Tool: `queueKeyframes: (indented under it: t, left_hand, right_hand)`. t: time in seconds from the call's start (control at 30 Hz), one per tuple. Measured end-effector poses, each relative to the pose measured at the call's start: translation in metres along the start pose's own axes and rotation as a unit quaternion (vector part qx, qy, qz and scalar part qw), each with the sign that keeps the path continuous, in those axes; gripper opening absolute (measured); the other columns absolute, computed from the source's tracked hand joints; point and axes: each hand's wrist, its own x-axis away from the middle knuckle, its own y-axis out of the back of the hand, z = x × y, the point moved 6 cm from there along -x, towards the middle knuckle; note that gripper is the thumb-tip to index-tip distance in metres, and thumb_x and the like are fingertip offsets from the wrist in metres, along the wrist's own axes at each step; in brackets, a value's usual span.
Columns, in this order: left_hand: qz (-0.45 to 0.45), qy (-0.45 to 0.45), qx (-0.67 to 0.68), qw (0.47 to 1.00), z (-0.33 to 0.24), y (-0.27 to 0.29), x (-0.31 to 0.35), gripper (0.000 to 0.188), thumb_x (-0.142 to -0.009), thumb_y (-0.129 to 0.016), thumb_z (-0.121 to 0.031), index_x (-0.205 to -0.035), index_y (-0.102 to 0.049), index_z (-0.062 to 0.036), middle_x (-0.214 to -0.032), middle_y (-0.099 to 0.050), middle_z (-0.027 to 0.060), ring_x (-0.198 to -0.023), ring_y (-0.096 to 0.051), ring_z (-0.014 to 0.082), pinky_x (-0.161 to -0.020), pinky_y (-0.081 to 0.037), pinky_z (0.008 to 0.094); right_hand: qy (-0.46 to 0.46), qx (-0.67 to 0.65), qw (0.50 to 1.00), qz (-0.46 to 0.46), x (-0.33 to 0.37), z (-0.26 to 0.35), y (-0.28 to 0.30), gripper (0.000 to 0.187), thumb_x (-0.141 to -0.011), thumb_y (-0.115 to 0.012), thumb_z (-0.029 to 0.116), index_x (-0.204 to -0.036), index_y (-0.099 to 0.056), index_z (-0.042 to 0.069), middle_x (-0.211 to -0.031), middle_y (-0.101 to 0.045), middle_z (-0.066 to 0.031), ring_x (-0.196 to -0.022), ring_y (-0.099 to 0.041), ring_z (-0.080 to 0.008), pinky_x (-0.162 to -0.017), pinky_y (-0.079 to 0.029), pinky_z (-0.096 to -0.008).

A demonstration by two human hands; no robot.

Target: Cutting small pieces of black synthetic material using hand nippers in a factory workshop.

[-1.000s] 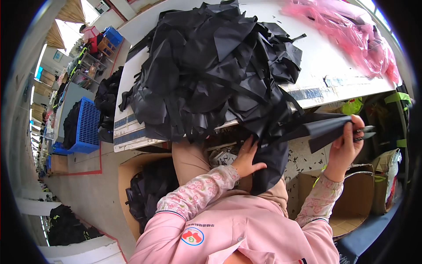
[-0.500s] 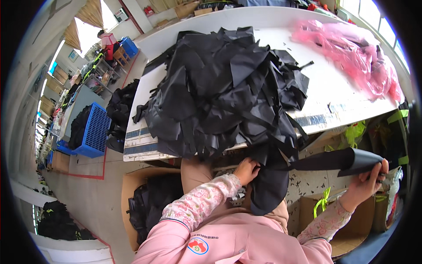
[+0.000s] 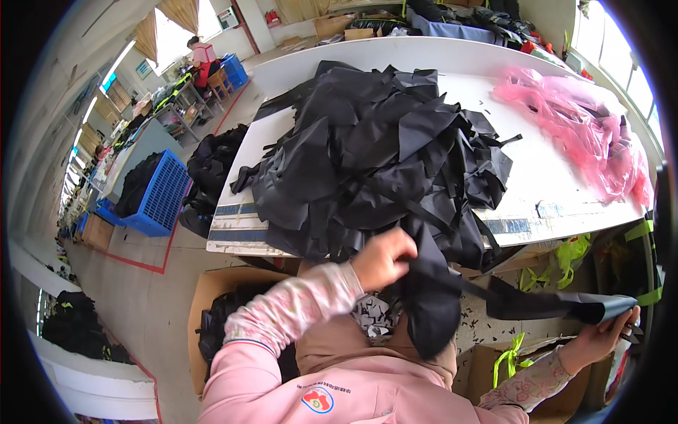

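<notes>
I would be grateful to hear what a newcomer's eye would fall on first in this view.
Most likely the big heap of black pieces spread over the middle of the white table. Next might come the shiny pink plastic on the table's right side, then the right hand at lower right, holding one end of a long black piece.

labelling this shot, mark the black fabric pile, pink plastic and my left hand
Black fabric pile [image 3: 381,159], head view: its middle
Pink plastic [image 3: 578,134], head view: its crumpled middle
Left hand [image 3: 381,261], head view: back of hand
</notes>
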Motion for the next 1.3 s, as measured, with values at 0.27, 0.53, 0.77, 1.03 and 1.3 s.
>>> queueKeyframes:
  t: [0.27, 0.53, 0.77, 1.03, 1.3]
  left_hand:
    - [-0.355, -0.077, -0.245, 0.899, 0.013, 0.223, -0.137, 0.035, -0.068, -0.058, 0.012, -0.098, -0.054, -0.0046, -0.092, -0.057, 0.0124, -0.082, -0.062, 0.0299, -0.073, -0.05, 0.0371]
    - [-0.293, 0.029, -0.36, 0.885, 0.055, 0.177, -0.033, 0.05, -0.078, -0.069, -0.005, -0.124, -0.048, -0.0076, -0.135, -0.042, 0.0201, -0.125, -0.044, 0.0352, -0.102, -0.039, 0.0415]
    - [-0.105, 0.396, 0.185, 0.893, 0.087, 0.038, 0.125, 0.037, -0.095, -0.057, -0.043, -0.086, -0.052, -0.0069, -0.068, -0.058, 0.0026, -0.055, -0.059, 0.0113, -0.049, -0.049, 0.0229]
    - [-0.335, 0.408, 0.441, 0.726, 0.103, 0.012, 0.124, 0.043, -0.086, -0.07, -0.01, -0.12, -0.046, 0.001, -0.109, -0.06, 0.0073, -0.098, -0.061, 0.0166, -0.091, -0.048, 0.0301]
    - [-0.033, 0.231, 0.485, 0.843, 0.005, 0.026, 0.079, 0.028, -0.087, -0.063, 0.002, -0.114, -0.055, -0.0025, -0.107, -0.062, 0.0012, -0.098, -0.058, 0.0087, -0.089, -0.046, 0.0243]
  right_hand:
    - [-0.295, -0.288, 0.872, 0.264, 0.11, 0.01, -0.113, 0.009, -0.094, -0.057, 0.01, -0.101, -0.051, 0.008, -0.079, -0.047, 0.0029, -0.051, -0.032, -0.0017, -0.045, -0.022, -0.0178]
    - [-0.43, -0.242, 0.728, 0.475, 0.217, 0.018, -0.138, 0.014, -0.079, -0.068, -0.004, -0.086, -0.058, 0.001, -0.07, -0.053, -0.0002, -0.05, -0.041, -0.0044, -0.044, -0.027, -0.02]
    - [-0.497, -0.216, 0.651, 0.531, 0.247, 0.009, -0.135, 0.012, -0.08, -0.069, -0.005, -0.089, -0.062, 0.0, -0.076, -0.06, -0.002, -0.061, -0.052, -0.0055, -0.054, -0.039, -0.0177]
    - [-0.438, -0.172, 0.416, 0.778, 0.312, 0.029, -0.124, 0.016, -0.087, -0.064, -0.004, -0.102, -0.064, -0.001, -0.094, -0.066, -0.0033, -0.086, -0.06, -0.0096, -0.079, -0.047, -0.0232]
    - [-0.265, -0.047, 0.755, 0.598, 0.267, -0.01, -0.141, 0.024, -0.089, -0.062, 0.008, -0.112, -0.061, -0.001, -0.105, -0.068, -0.0132, -0.07, -0.064, -0.0151, -0.062, -0.051, -0.0263]
